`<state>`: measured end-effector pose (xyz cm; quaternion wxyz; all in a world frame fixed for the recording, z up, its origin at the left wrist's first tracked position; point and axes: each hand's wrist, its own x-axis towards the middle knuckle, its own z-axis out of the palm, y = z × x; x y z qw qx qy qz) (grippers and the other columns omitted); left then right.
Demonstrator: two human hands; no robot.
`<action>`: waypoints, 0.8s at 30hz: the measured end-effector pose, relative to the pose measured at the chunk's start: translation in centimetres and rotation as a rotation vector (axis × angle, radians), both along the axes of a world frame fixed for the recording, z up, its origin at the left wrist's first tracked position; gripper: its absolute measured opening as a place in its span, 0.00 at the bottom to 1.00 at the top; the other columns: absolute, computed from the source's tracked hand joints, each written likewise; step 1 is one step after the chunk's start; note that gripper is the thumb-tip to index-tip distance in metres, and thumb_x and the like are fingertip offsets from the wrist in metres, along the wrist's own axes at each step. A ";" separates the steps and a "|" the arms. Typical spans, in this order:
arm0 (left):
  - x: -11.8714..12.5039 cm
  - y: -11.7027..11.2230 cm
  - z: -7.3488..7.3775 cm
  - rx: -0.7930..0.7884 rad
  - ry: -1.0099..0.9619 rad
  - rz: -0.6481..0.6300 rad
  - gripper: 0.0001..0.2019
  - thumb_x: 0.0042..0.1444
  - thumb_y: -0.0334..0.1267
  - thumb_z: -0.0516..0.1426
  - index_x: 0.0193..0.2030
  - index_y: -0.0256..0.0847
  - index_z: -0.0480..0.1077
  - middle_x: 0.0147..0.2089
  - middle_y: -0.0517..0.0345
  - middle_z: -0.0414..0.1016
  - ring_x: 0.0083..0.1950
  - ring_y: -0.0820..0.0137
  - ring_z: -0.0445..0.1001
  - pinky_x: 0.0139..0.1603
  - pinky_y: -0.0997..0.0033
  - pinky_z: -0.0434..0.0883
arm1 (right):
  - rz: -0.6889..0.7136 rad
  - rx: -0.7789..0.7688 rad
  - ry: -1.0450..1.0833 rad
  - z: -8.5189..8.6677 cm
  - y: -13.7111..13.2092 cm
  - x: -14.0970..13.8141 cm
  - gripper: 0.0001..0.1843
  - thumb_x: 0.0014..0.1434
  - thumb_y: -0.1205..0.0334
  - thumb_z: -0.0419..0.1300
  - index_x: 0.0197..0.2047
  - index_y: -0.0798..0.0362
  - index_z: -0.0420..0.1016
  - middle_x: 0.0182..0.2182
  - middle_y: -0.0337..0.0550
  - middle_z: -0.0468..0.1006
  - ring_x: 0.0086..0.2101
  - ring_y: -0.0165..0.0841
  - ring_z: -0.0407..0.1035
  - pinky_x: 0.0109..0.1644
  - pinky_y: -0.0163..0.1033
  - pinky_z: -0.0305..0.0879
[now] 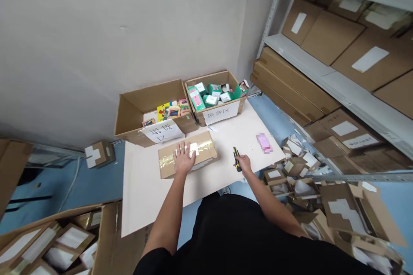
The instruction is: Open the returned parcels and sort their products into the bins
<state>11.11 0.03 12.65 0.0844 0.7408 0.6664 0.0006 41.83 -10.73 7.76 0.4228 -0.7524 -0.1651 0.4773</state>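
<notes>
A taped cardboard box [167, 161] lies on the white table [142, 197]. My left hand [184, 157] rests flat on its top with the fingers spread, partly over a white label [192, 149]. To the right, above the table's near edge, my right hand [244, 163] grips a yellow and black utility knife [237, 160]. The knife's tip points away from me, toward the back of the table; whether the blade is out is too small to tell. Knife and box are apart.
Two open cartons with handwritten signs stand at the back: the left carton [132, 114] holds colourful packs, the right carton [206, 78] green and white boxes. A blurred pink item [264, 143] lies at right. Shelving [322, 73] with boxes, a floor pile [300, 167] and a large carton [109, 232] flank the table.
</notes>
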 end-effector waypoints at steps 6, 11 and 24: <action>0.3 0.1 0.4 -0.005 -0.020 -0.001 0.36 0.72 0.58 0.40 0.82 0.45 0.51 0.84 0.52 0.42 0.84 0.52 0.37 0.81 0.43 0.43 | 0.075 -0.032 0.015 -2.8 -0.1 3.0 0.18 0.60 0.54 0.62 0.49 0.57 0.73 0.32 0.48 0.84 0.36 0.39 0.83 0.34 0.37 0.77; 0.4 -0.3 0.2 0.004 -0.025 0.002 0.36 0.73 0.58 0.40 0.82 0.46 0.51 0.85 0.54 0.42 0.84 0.53 0.37 0.82 0.44 0.43 | 0.164 -0.044 -0.340 -1.0 3.6 3.5 0.34 0.62 0.58 0.58 0.70 0.60 0.65 0.57 0.60 0.80 0.59 0.43 0.75 0.61 0.47 0.72; -6.0 5.1 2.8 -0.215 0.060 -0.115 0.46 0.59 0.65 0.60 0.80 0.52 0.53 0.82 0.48 0.53 0.82 0.46 0.48 0.77 0.45 0.53 | 1.151 0.329 -0.885 6.5 2.8 -13.3 0.33 0.73 0.58 0.51 0.78 0.54 0.58 0.71 0.55 0.67 0.70 0.50 0.58 0.73 0.57 0.50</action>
